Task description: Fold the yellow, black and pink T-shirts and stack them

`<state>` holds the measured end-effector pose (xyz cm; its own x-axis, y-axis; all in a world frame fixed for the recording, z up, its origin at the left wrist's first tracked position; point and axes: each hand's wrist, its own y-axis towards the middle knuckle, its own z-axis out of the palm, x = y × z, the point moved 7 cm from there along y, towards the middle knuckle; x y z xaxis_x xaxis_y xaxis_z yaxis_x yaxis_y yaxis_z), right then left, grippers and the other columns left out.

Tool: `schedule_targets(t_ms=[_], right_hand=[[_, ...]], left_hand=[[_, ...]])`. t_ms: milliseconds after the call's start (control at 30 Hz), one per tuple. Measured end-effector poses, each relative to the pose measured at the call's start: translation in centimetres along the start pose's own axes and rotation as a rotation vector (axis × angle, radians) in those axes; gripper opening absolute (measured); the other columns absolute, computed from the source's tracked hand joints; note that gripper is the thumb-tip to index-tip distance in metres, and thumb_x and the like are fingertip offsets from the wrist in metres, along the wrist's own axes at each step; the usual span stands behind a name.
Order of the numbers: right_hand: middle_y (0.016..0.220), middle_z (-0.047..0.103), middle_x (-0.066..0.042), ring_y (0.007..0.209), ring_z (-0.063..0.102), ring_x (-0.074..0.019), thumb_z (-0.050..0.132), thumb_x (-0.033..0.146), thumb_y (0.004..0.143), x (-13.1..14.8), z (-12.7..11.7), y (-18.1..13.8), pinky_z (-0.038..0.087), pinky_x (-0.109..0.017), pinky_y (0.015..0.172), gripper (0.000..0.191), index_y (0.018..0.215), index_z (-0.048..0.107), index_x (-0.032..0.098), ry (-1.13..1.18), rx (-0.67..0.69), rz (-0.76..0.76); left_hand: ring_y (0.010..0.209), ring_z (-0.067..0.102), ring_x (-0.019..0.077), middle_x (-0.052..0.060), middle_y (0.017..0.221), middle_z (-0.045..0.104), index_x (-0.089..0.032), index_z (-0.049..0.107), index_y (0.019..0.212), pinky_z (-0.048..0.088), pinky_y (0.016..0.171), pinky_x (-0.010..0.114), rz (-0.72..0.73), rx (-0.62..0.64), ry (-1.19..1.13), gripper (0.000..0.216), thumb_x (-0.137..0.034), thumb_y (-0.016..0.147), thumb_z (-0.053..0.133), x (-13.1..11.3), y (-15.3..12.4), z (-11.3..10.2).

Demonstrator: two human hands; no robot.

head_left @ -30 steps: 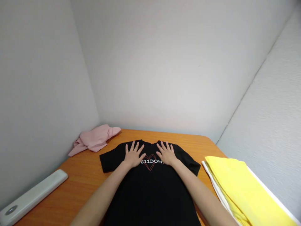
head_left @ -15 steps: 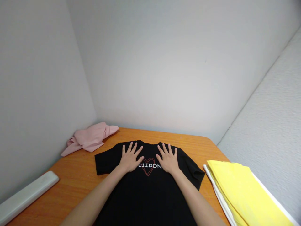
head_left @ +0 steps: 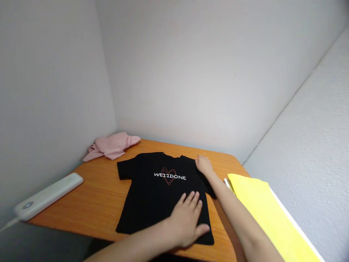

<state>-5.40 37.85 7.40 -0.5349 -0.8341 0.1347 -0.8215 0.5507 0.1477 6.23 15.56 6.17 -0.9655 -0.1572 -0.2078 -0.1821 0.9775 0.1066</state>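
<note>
A black T-shirt [head_left: 149, 203] lies front up and spread out, with white "WE11DONE" lettering over a red heart outline. My left hand [head_left: 188, 220] rests on its lower right part, palm down, fingers stretched out and thumb pointing right. At the shirt's right shoulder, my right hand [head_left: 204, 165] has its fingers curled at the cloth's edge; the fingertips are partly hidden. The right sleeve lies partly behind my right forearm, while the left sleeve is stretched flat to the side.
The shirt is on a wooden table [head_left: 95, 193] set against the walls. A crumpled pink cloth [head_left: 113, 145] lies at the back left. A long white device [head_left: 51, 196] with a cable stands along the left edge. Folded yellow fabric [head_left: 261, 207] with white layers lies right.
My left hand has slid from the shirt's upper chest down to its lower right. My right hand has moved to the right shoulder, its fingers now curled. The camera view has shifted.
</note>
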Motion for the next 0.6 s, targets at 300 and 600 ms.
schedule_targets(t_ms=[300,600], right_hand=[[0.109,0.067,-0.017,0.101,0.063,-0.0254,0.062,0.03,0.088,-4.1,0.8,-0.6,0.046,-0.03,0.084,0.024,0.103,0.063,0.012,0.102,0.157,0.008],[0.066,0.066,-0.002,0.063,0.061,-0.0154,0.072,0.027,0.073,-6.9,-0.9,-1.5,0.045,-0.023,0.06,0.015,0.071,0.061,0.017,0.345,0.257,0.049]], left_hand=[[0.138,0.034,0.0382,0.019,0.15,0.037,-0.006,0.045,0.142,0.04,0.106,0.056,0.039,-0.085,0.124,0.062,-0.047,0.095,0.042,-6.7,-1.7,6.8],[0.104,0.056,0.0262,0.008,0.113,0.06,-0.019,0.062,0.095,0.051,0.078,0.037,0.049,-0.2,-0.164,0.031,-0.049,0.088,0.054,-6.7,-2.6,2.4]])
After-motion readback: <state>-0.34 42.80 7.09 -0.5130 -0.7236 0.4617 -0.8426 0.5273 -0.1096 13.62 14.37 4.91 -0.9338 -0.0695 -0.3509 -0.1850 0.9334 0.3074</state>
